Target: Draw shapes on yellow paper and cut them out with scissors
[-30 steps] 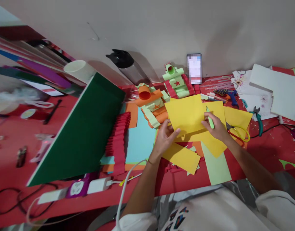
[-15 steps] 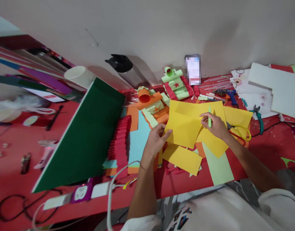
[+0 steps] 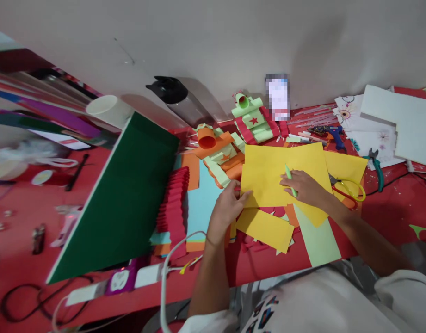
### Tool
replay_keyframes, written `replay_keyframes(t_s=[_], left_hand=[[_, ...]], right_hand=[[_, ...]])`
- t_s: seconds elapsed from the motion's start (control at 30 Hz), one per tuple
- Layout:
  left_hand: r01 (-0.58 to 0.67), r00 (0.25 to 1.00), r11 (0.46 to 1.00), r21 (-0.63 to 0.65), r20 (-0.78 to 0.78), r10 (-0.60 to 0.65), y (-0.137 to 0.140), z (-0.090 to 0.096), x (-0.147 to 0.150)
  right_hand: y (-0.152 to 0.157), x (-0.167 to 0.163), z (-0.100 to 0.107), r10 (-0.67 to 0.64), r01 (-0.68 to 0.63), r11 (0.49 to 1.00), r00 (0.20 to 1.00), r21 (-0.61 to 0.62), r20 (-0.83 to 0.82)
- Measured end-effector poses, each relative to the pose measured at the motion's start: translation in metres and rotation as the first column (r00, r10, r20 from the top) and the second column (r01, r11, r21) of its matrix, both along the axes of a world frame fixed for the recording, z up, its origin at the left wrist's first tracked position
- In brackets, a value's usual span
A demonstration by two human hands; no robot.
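A yellow sheet of paper (image 3: 263,178) lies over other yellow sheets in the middle of the desk. My left hand (image 3: 228,206) pinches its lower left edge, thumb on top and fingers partly hidden. Resting on the sheet's right part, my right hand (image 3: 305,187) is closed round a light green pen (image 3: 291,179), which stands tilted between the fingers. Yellow-handled scissors (image 3: 353,187) lie just right of that hand, on another yellow sheet. Below the sheet are a smaller yellow piece (image 3: 266,229) and a pale green strip (image 3: 317,236).
Orange and green paper models (image 3: 223,155) stand behind, near a phone (image 3: 278,97) against the wall. A green board (image 3: 119,199) leans at left beside crinkled red paper (image 3: 174,199). Pliers (image 3: 376,169) and a glue gun (image 3: 332,134) lie right. A white cable (image 3: 164,286) crosses by my left forearm.
The top yellow sheet has come down flatter, its right side now on the other yellow paper. My right hand with the pen has moved slightly left and down onto it.
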State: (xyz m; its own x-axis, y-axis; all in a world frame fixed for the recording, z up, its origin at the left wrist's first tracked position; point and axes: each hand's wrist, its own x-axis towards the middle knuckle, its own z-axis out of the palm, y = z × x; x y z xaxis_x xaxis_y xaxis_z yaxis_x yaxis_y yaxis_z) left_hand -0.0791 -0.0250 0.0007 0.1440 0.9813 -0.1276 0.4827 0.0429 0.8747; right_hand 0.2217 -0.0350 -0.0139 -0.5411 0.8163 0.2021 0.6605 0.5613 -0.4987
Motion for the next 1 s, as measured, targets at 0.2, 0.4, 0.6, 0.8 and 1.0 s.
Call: replay_keyframes(t_s=[0.2,0.4,0.6,0.8,1.0], left_hand=[[-0.083,0.93,0.988,0.134,-0.344,0.125,0.001,0.006,-0.002],[-0.066,0.951,0.991,0.12,-0.292,0.099,0.003,-0.001,0.0],[-0.055,0.997,0.997,0.053,-0.058,0.058,0.007,-0.014,0.0],[-0.069,0.998,0.998,-0.002,0.015,0.069,0.009,-0.017,0.002],[-0.086,0.995,0.996,-0.026,0.043,0.087,0.011,-0.02,0.001]], right_hand=[[-0.001,0.005,-0.002,0.064,-0.068,0.995,0.996,0.07,0.063],[0.001,0.013,0.006,0.076,-0.08,0.996,0.993,0.039,0.085],[0.001,0.019,0.009,0.061,-0.064,0.998,0.991,0.02,0.12],[0.002,0.02,0.012,0.057,-0.058,0.998,0.99,0.005,0.132],[0.003,0.02,0.013,0.05,-0.051,0.999,0.989,0.002,0.142]])
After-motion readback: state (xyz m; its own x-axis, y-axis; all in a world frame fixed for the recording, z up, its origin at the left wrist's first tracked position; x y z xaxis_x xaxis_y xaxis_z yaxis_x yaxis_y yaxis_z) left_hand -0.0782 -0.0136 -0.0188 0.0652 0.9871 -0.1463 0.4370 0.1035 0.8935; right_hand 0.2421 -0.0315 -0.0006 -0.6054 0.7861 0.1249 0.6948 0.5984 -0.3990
